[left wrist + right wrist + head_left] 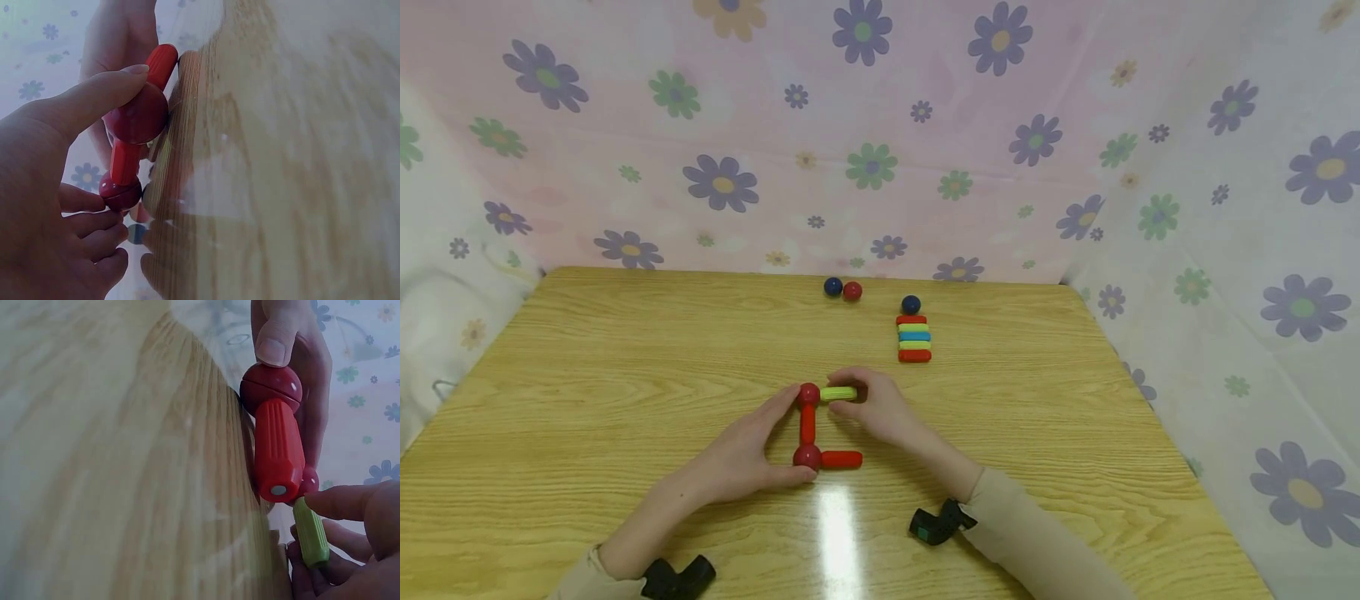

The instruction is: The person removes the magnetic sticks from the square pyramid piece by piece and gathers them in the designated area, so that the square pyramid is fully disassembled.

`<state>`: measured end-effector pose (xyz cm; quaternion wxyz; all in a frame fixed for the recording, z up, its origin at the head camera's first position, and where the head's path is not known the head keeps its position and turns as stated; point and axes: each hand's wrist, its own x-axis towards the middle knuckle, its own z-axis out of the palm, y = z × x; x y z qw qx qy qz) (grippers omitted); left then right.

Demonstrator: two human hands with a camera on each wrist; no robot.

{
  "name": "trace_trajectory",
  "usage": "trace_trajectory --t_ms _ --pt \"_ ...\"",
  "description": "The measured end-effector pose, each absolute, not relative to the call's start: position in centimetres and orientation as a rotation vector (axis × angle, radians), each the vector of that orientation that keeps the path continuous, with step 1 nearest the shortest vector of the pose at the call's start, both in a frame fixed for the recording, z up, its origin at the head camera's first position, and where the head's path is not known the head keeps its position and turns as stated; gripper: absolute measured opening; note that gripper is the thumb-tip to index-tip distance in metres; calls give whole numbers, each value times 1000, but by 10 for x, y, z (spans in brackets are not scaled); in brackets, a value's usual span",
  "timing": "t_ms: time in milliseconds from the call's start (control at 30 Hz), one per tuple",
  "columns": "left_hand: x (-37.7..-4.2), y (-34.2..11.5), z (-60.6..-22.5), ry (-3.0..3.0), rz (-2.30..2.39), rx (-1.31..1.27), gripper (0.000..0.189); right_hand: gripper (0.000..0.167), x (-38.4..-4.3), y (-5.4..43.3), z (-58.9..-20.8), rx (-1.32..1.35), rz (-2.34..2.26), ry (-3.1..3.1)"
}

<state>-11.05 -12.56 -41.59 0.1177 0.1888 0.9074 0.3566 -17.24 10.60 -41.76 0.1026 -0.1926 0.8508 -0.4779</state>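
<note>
On the table lies a joined shape of magnetic building balls and rods. A red rod (807,425) links the far red ball (808,394) to the near red ball (807,457). From the near ball a second red rod (278,450) points right, a grey metal disc at its free end. My left hand (733,458) grips the shape from the left, thumb at the near ball and fingers by the far one. A yellow-green rod (838,393) is pinched in my right hand (883,410), its left end against the far ball.
Beyond my right hand several red, yellow-green and blue rods lie in a stack-like row (914,337), with a dark blue ball (911,304) behind them. Another dark blue ball (832,287) and a red ball (852,291) rest near the table's back edge, before a flowered cloth (805,192).
</note>
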Motion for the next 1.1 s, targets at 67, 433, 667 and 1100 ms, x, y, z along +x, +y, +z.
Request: trace_trajectory --t_ms 67,433,667,1100 --pt "-110 -126 -416 2659 1046 557 114 34 -173 104 -419 -573 -1430 2499" --pt "-110 -125 -417 2658 1054 559 113 25 -175 99 -430 -532 -1483 2500" --pt "-111 -125 -416 2657 1047 547 114 24 -175 97 -434 -575 -1470 2528" --pt "-110 -126 -415 2667 1024 546 116 22 -173 94 -435 -583 -1477 2554"
